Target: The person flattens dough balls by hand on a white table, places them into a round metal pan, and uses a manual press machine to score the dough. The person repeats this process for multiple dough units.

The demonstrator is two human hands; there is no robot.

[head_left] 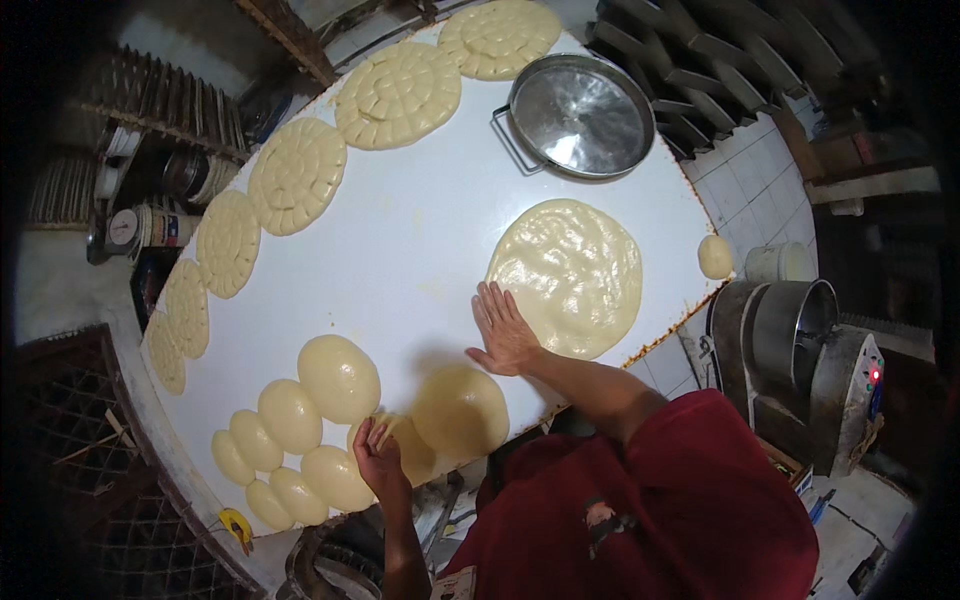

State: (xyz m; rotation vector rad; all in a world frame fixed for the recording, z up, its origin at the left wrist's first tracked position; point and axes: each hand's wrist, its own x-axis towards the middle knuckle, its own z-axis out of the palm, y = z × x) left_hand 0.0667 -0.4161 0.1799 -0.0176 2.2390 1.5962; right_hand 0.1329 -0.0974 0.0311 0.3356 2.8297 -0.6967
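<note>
Beneath and to the right of the right fingers [493, 306]: one broad flattened round of dough [570, 270], pale yellow, glossy, dimpled, lying on the white desk [410, 240]. Right hand [508, 345]: palm down at the near left edge of the round, fingers extended and released, grasping nothing. Left hand [380, 468]: fingers loosely curled, no item visible in their grasp, at the left side of a shaded dough piece [412, 445]; contact cannot be told. Just below the right fingers, by the wrist: one large smooth dough lump [460, 412], partly in shadow. Left of the left fingers: seven smooth oval dough portions [290, 415] in two rows, sizes diminishing leftward, the largest just above those fingers. Beyond the right fingers, past the round: one shallow circular metal pan [580, 115], wire handle at its left. Well beyond and left of both sets of fingers, along the far edge: six dough discs [398, 95], surfaces marked in ringed segments. Well right of the right fingers, at the corner: one small dough ball [715, 257]. Farther right, off the desk: one pale tub [780, 262]; one machine with steel bowl [795, 325] and red light [876, 375]. Far left of the left fingers: one dial scale [123, 227]. Below and left of them, at the near corner: one yellow item [236, 527], kind unclear.
</note>
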